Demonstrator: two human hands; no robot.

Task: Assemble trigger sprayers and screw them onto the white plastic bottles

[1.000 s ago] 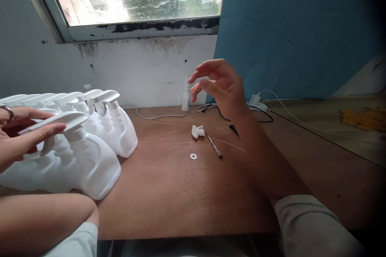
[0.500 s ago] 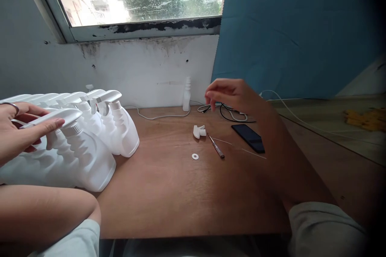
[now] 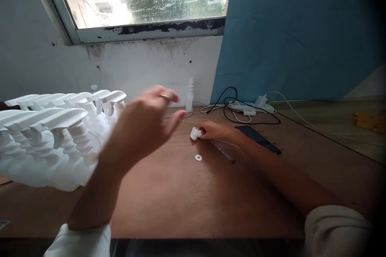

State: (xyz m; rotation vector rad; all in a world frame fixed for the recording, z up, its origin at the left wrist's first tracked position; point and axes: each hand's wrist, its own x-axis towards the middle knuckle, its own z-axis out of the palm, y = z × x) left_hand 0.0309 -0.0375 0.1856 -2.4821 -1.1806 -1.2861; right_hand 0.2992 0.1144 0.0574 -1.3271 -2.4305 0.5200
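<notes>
My right hand (image 3: 215, 130) is closed round the neck end of a small white trigger sprayer head (image 3: 194, 133) lying on the wooden table. My left hand (image 3: 143, 122) is raised over the table in front of the white spray bottles, thumb and fingers apart, with nothing in it and a ring on one finger. Close below the sprayer head lies a flat white washer (image 3: 198, 158). A slim screwdriver (image 3: 224, 152) rests beneath my right wrist, slightly blurred. Rows of white spray bottles (image 3: 70, 164) with trigger tops stand at the left, partly hidden by my left forearm.
A dark phone (image 3: 259, 139) lies beyond my right forearm. A white power strip (image 3: 267, 107) and a tangle of black cable (image 3: 230, 88) sit against the blue cloth (image 3: 286, 40). One slim white bottle (image 3: 189, 98) stands by the wall under the window.
My left hand has left the spray bottle top and swung right over the table. My right hand has come down and taken hold of the sprayer head. The view has shifted slightly.
</notes>
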